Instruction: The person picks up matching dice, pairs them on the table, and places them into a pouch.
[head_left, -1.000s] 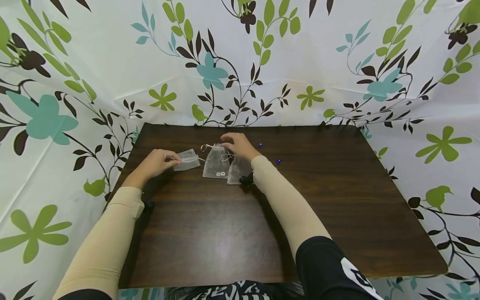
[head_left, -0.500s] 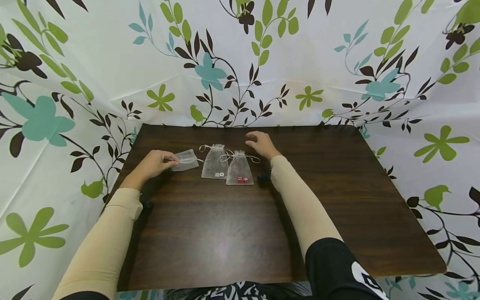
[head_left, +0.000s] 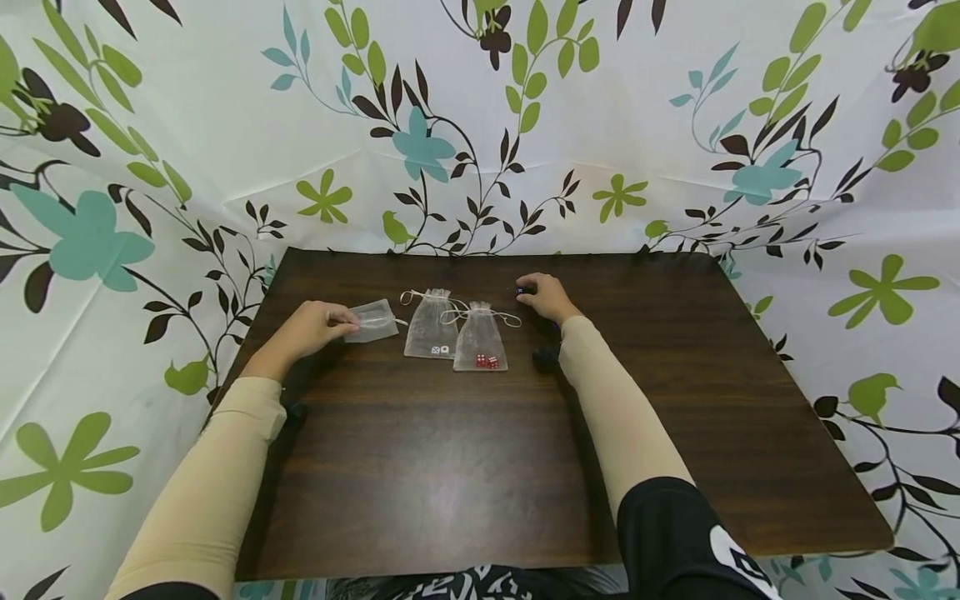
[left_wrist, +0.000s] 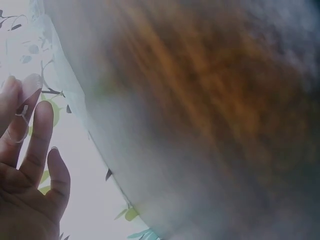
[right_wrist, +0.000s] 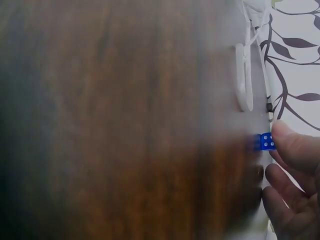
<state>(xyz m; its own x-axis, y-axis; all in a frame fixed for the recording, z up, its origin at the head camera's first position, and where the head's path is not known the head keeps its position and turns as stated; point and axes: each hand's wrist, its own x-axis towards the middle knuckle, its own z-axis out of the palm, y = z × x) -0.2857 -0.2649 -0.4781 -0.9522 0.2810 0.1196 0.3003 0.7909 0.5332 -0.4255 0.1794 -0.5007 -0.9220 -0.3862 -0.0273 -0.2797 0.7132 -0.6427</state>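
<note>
In the head view, my left hand (head_left: pixel 313 323) pinches the near edge of a sheer white drawstring pouch (head_left: pixel 375 320) at the table's left; its pale film also shows between thumb and finger in the left wrist view. My right hand (head_left: pixel 546 297) is at the table's back, with thumb and fingertips on a blue die (right_wrist: pixel 267 141). In the middle lie two more organza pouches. One pouch (head_left: pixel 429 321) has white dice (head_left: pixel 439 350) at its bottom; the other pouch (head_left: pixel 478 333) has red dice (head_left: pixel 486 361). A second blue die is mostly hidden by my right wrist.
The dark brown wooden table (head_left: pixel 420 467) spreads under both arms. A white cloth (head_left: pixel 480 192) with a leaf and flower print hangs behind it and at both sides. Thin cords (head_left: pixel 459 312) from the two middle pouches cross each other.
My right hand has moved right from over the middle pouches to the farther blue die, uncovering the pouch with red dice. The left hand stays on its pouch.
</note>
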